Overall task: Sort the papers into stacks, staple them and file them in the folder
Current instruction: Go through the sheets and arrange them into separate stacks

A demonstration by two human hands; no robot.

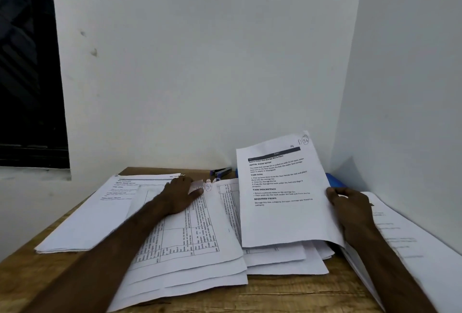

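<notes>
My right hand (350, 207) grips the right edge of a printed sheet (282, 195) and holds it tilted up above a pile of papers (280, 257). My left hand (178, 194) lies on the middle stack of table-printed pages (192, 245), its fingers at the stack's top edge. A further stack (95, 215) lies to the left, and another (405, 242) to the right along the wall. A stapler (222, 171) sits at the back of the table. Behind the raised sheet, a blue folder (336, 180) shows partly.
The wooden table (287, 292) stands in a corner, with white walls behind and close on the right. A dark window is at the upper left. Bare wood shows along the front edge and the left side.
</notes>
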